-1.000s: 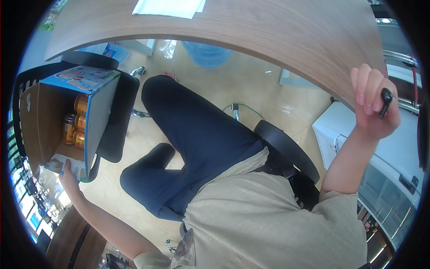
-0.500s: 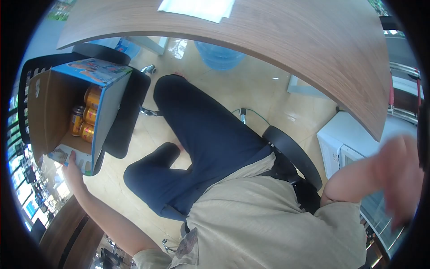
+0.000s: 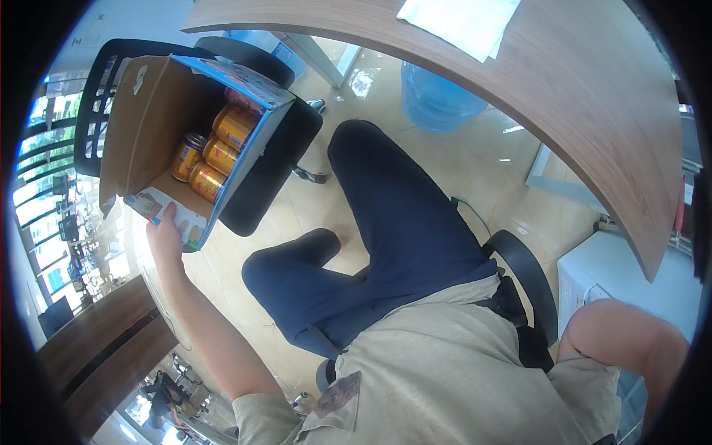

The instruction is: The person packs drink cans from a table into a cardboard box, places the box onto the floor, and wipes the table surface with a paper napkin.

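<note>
My left hand (image 3: 165, 231) is closed on the near flap of an open cardboard box (image 3: 145, 122), thumb on the inner side of the flap. The box is brown inside and printed blue outside, and it sits on the black seat of a chair. Inside it lie several orange-gold drink cans (image 3: 220, 156), mostly stacked along the right wall. One can (image 3: 188, 156) stands beside them. My right arm is bent at the right edge of the view, and the hand itself is out of sight.
A wooden desk (image 3: 564, 81) curves across the top, with white paper (image 3: 460, 26) on it. Below stands a blue water jug (image 3: 437, 96). The box rests on a black chair (image 3: 274, 163). A white cabinet (image 3: 630, 271) is at the right, and a dark wooden surface (image 3: 96, 356) at lower left.
The view has swung left, so the box, desk and jug appear further right. My right hand, blurred at the right before, has dropped out of view. My left hand keeps its hold on the flap.
</note>
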`<move>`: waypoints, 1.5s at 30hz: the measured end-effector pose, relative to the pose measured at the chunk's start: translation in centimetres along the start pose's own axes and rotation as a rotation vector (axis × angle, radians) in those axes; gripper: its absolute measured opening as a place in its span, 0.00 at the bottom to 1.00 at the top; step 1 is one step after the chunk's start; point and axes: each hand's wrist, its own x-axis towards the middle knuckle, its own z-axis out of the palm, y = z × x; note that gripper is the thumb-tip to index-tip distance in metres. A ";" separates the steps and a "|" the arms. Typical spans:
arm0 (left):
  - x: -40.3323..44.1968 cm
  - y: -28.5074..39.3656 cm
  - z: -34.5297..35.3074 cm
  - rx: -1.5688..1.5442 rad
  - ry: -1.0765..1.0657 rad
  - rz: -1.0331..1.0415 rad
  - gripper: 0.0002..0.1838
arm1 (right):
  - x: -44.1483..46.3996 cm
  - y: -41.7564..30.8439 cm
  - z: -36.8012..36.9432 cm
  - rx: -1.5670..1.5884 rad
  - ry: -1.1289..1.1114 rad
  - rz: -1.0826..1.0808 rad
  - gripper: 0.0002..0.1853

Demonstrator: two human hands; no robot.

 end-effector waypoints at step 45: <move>-3.0 0.6 0.5 -0.123 0.000 0.108 0.25 | 0.8 1.3 2.9 0.040 -0.044 0.063 0.11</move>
